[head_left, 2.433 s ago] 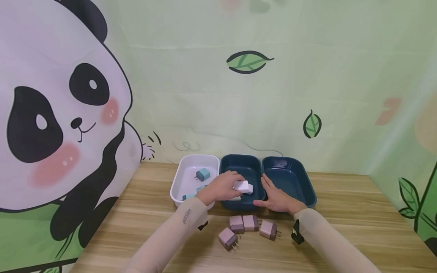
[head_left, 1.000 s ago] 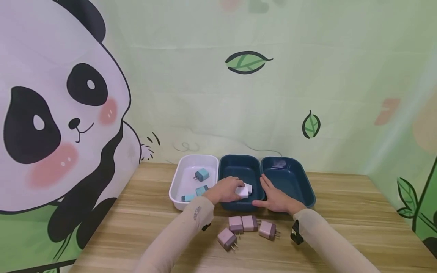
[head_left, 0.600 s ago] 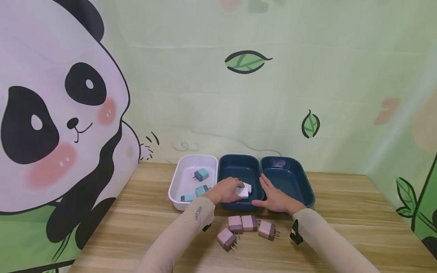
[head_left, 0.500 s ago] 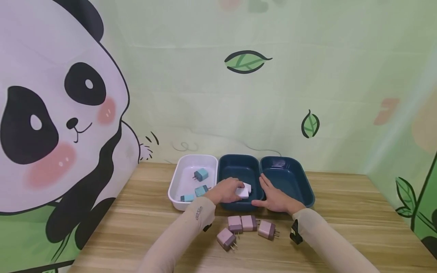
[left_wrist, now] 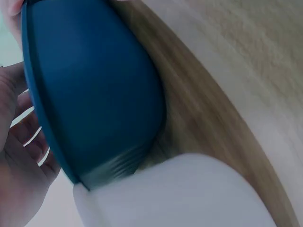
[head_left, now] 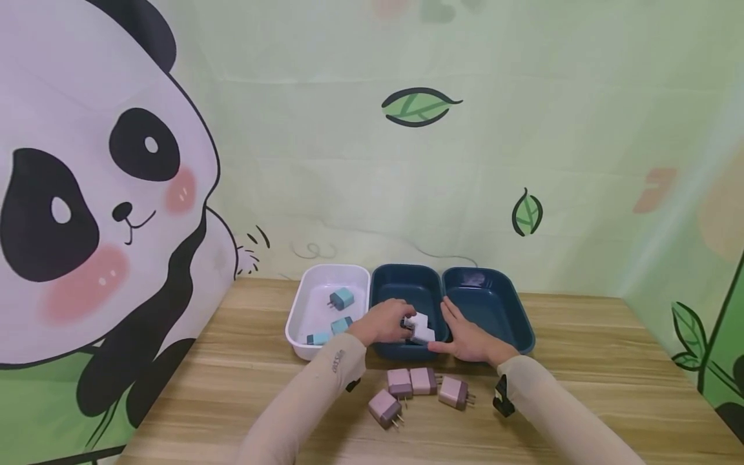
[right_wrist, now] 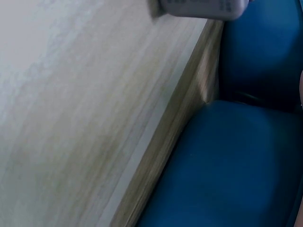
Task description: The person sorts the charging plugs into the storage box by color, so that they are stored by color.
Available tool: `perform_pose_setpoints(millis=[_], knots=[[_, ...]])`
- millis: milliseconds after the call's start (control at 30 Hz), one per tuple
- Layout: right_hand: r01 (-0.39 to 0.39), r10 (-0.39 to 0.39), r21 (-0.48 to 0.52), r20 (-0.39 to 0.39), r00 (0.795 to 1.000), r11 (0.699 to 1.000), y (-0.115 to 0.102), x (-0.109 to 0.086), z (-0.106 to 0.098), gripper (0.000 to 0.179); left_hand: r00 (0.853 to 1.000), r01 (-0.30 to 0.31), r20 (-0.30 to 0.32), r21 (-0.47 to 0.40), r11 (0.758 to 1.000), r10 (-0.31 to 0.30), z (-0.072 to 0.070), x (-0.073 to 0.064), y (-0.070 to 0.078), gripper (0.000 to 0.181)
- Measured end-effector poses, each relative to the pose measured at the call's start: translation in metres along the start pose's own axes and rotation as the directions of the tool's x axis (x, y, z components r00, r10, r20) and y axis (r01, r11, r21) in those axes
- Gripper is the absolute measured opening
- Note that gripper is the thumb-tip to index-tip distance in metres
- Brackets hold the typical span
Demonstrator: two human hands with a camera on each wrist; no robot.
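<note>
In the head view my left hand (head_left: 386, 321) is inside the middle navy tray (head_left: 407, 352), its thumb and fingers parted beside two white plug chargers. The nearer white charger (head_left: 423, 335) lies just right of the fingertips; the other white charger (head_left: 416, 320) is behind it, partly covered by a finger. Loosely bent fingers (left_wrist: 33, 132) show past the tray's wall in the left wrist view. My right hand (head_left: 472, 339) rests with spread fingers on the adjoining rims of the middle tray and the right navy tray (head_left: 494, 307).
Three light-blue chargers, one of them the rear blue charger (head_left: 341, 298), lie in the white tray (head_left: 298, 323) at left. Several pink chargers, including a pink charger (head_left: 385, 408), sit on the wooden table (head_left: 604, 374) before the trays. A panda-printed cloth (head_left: 325, 161) hangs behind.
The left hand has loosened its fingers from the nearer white charger, which has shifted slightly right and toward me. Earlier, that hand lowered it into the middle tray. The right hand stays put.
</note>
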State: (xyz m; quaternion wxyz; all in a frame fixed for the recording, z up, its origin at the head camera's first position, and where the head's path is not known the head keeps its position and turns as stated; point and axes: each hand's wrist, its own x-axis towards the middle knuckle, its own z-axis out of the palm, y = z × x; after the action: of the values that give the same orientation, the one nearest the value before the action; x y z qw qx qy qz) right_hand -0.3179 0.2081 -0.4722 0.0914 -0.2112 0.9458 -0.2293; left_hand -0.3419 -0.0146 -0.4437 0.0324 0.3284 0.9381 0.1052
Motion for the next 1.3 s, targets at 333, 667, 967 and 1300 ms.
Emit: perform_pose_setpoints(millis=[333,667,967,1300], knots=[[-0.025,0.025,-0.012,0.013,1.0,1.0,-0.003,0.0,-0.002,0.107,1.0,0.017,-0.024,-0.019,1.0,-0.018,-0.013,-0.024,-0.012,0.038],[-0.023,0.023,-0.052,0.016,1.0,0.998,-0.004,0.0,-0.003,0.109,0.999,-0.02,-0.033,-0.03,0.999,0.019,-0.022,-0.052,-0.015,0.037],[-0.023,0.022,-0.127,-0.011,1.0,0.992,-0.008,-0.001,-0.008,0.107,0.992,-0.101,-0.074,-0.01,0.995,0.1,-0.022,-0.077,-0.001,0.035],[0.016,-0.043,-0.177,-0.151,0.988,0.984,-0.005,-0.026,-0.02,0.083,0.974,-0.228,-0.024,-0.051,0.972,0.227,-0.011,-0.1,0.01,0.027]])
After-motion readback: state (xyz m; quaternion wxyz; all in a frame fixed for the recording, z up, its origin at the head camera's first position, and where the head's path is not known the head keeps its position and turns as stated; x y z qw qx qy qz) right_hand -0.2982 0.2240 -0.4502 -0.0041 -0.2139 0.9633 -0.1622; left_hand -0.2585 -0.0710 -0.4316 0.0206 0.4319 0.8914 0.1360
